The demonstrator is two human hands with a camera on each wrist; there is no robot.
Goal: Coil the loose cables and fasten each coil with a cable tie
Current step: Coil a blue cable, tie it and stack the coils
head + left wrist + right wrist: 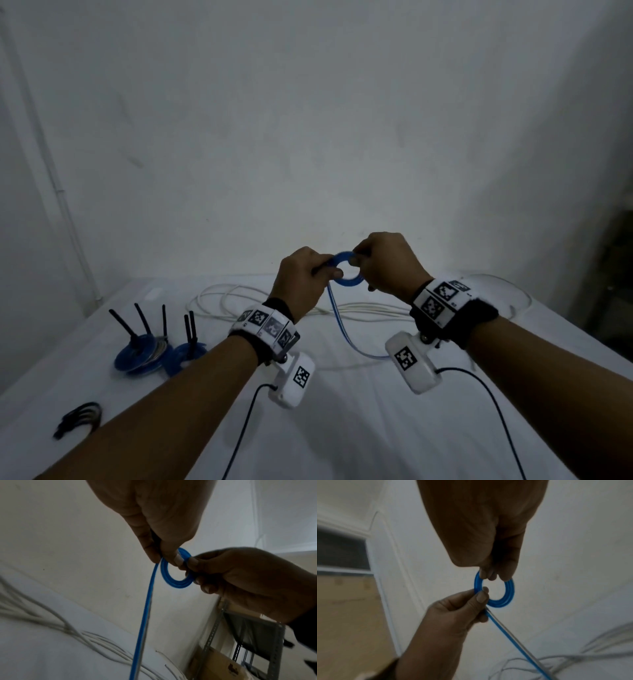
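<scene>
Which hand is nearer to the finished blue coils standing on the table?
Left. The left hand is on the same side as the finished blue coils, above and beyond them; the right hand is further off, across the blue coil both hands pinch.

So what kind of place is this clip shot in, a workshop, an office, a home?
Most likely a plain storeroom or makeshift workspace, not a fitted workshop. A table under a white cloth stands against a bare white wall, and the left wrist view shows slotted metal shelving with cardboard boxes beside it.
</scene>
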